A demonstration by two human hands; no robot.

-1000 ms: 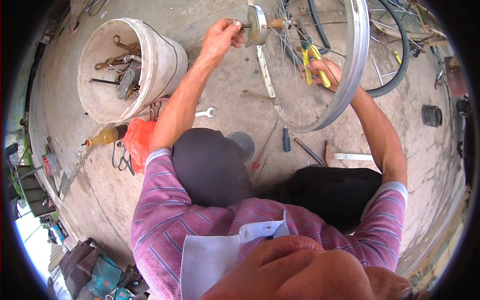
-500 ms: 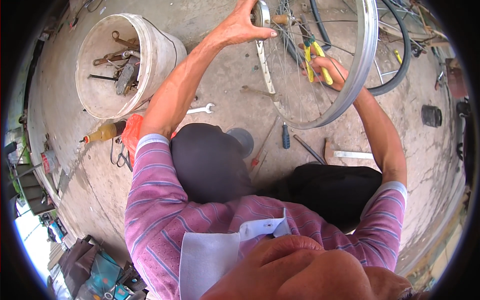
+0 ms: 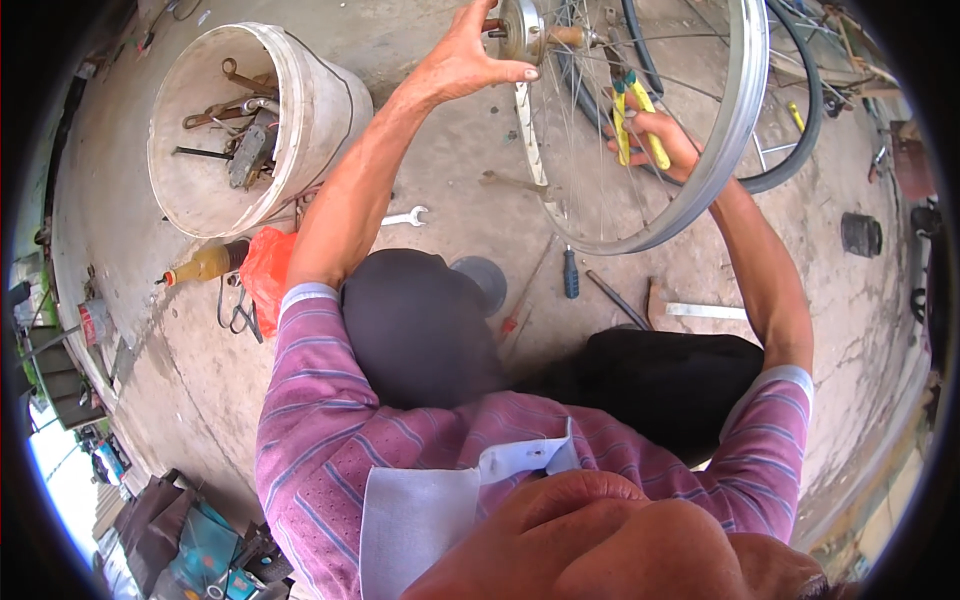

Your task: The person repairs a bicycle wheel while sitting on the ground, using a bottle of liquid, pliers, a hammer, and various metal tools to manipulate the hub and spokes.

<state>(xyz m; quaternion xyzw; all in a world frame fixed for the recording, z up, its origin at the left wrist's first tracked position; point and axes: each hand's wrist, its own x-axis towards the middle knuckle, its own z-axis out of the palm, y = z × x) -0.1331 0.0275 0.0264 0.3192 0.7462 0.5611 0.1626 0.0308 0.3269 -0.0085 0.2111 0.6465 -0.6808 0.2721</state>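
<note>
Pliers (image 3: 622, 112) are grasped in the right hand (image 3: 672, 148), seen through the wheel (image 3: 734, 130). The left hand (image 3: 462, 62), thumb spread, is unclenched beside the hub (image 3: 520, 35).

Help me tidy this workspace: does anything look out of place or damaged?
Slightly: the silver wrench and blue screwdriver lie loose on the floor, while other metal items sit in the bucket. I see no clear damage.

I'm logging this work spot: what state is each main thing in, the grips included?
Left grip: thumb spread wide at the hub, hold unclear
Right grip: closed around the pliers
Pliers: handles apart
Wheel: bare metal rim showing
Bucket: open, tools inside
Red bag: crumpled
Wrench: lying on the floor
Blue screwdriver: lying on the floor
</note>
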